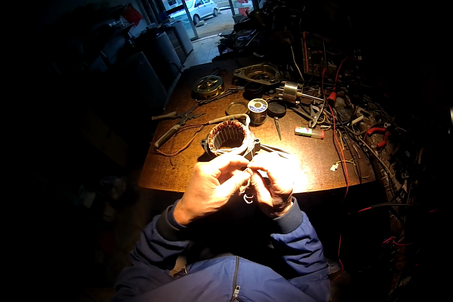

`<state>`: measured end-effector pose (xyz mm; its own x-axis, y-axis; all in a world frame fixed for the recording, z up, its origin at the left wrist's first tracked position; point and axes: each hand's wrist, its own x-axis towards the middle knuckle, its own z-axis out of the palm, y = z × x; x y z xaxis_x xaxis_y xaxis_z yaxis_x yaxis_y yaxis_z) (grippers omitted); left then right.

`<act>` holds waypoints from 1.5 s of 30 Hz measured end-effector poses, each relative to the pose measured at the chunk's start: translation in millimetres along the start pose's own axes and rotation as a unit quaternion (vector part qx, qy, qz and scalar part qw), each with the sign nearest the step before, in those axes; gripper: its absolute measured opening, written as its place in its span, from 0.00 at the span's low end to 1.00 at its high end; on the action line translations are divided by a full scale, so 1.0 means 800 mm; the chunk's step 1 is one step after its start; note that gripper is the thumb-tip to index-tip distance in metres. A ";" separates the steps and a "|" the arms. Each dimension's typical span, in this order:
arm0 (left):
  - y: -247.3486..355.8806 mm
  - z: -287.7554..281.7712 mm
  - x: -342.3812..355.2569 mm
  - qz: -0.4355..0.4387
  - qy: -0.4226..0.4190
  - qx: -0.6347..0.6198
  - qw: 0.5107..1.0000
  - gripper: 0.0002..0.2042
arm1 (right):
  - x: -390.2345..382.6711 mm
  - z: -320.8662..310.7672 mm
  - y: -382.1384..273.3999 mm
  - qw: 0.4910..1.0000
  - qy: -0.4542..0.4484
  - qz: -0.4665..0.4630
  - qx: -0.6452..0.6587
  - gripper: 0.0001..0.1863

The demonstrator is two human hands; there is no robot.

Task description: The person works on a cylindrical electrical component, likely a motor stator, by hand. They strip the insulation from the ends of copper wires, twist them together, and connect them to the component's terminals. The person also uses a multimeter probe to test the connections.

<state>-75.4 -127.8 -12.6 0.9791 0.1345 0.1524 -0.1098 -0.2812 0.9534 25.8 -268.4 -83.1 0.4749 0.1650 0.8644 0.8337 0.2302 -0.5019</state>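
In the head view, my left hand [204, 187] and my right hand [276, 187] meet at the table's near edge, fingertips pinched together. A thin white string [247, 197] hangs in a loose curl between them; its upper part is hidden by the fingers. Just beyond my fingertips sits a motor stator [229, 135], a ring with copper windings and pale lacing around its top. Sleeved leads [214, 121] leave it toward the left and end in an orange-brown wire loop. Strong lamplight washes out part of my right hand.
Behind the stator stand a solder spool [257, 106], a round end cover [208, 87] and a metal housing [259, 74]. Pliers [186, 117] lie left. A rotor [292, 92], tweezers [278, 128] and a clear tube [309, 133] lie right, beside tangled wires [345, 136].
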 end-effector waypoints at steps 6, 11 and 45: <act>0.001 -0.026 0.001 0.053 0.004 0.167 0.984 0.04 | 0.005 -0.006 -0.003 0.999 -0.003 0.037 -0.016 0.08; 0.023 -0.071 -0.013 0.072 -0.018 0.233 0.970 0.03 | -0.012 -0.002 0.001 0.991 0.013 0.124 0.040 0.06; 0.044 -0.089 -0.026 -0.066 0.010 0.286 0.956 0.02 | -0.031 -0.064 -0.007 0.992 -0.095 -0.015 -0.087 0.09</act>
<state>-111.9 -72.8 36.5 0.9738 0.2216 0.0514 0.1315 -0.7326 0.6678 23.7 -323.2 -100.6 0.4015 0.3424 0.8495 0.8904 0.0714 -0.4496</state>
